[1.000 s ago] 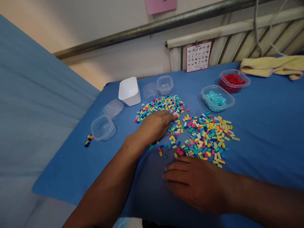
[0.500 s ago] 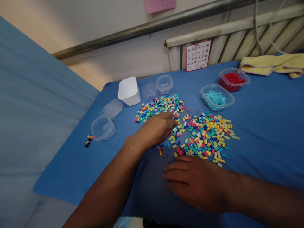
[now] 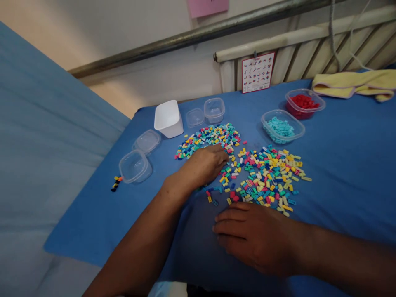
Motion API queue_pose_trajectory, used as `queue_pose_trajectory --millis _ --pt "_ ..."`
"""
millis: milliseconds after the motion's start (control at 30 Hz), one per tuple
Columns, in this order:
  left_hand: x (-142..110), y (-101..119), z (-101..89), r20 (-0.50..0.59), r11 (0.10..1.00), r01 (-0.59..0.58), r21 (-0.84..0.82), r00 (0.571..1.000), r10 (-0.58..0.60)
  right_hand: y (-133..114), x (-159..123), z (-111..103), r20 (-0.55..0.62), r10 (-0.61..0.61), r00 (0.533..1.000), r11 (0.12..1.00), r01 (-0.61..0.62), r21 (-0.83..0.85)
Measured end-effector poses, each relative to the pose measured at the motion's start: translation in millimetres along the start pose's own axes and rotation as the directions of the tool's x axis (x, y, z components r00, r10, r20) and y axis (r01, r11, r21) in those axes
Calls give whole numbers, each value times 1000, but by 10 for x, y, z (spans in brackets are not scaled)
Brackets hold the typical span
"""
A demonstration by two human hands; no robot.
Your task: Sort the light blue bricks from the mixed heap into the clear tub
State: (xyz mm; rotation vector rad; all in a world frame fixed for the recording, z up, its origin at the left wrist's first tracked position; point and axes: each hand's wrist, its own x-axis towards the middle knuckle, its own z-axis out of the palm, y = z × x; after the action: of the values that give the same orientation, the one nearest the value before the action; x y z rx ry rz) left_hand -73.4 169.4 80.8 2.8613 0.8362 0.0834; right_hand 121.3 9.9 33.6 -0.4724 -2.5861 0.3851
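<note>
Small building bricks in yellow, blue, teal, pink and white lie in two adjoining heaps, a left heap (image 3: pixel 216 134) and a right heap (image 3: pixel 272 173). My left hand (image 3: pixel 208 163) is over the front of the left heap, its fingers curled down and pressed together among the bricks. Its fingertips are hidden, so whether a brick is between them does not show. My right hand (image 3: pixel 256 239) lies palm down on the blue cloth (image 3: pixel 343 185), fingers stretched out, just in front of the right heap. A few stray bricks are close to its fingertips.
Behind the right heap stand a tub of light-blue bricks (image 3: pixel 283 128) and a tub of red pieces (image 3: pixel 305 105). A white bin (image 3: pixel 168 119), a clear tub (image 3: pixel 214 110) and another clear tub (image 3: pixel 134 167) stand left and back. A yellow cloth (image 3: pixel 355 84) lies back right.
My left hand has shifted very slightly, its fingers staying curled at the left heap. My right hand rests in the same place.
</note>
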Motion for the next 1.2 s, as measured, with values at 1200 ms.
queue_pose_trajectory --millis 1200 --pt "1658 440 -202 -253 969 -99 -228 967 39 74 103 -162 83 -67 994 995 72 -63"
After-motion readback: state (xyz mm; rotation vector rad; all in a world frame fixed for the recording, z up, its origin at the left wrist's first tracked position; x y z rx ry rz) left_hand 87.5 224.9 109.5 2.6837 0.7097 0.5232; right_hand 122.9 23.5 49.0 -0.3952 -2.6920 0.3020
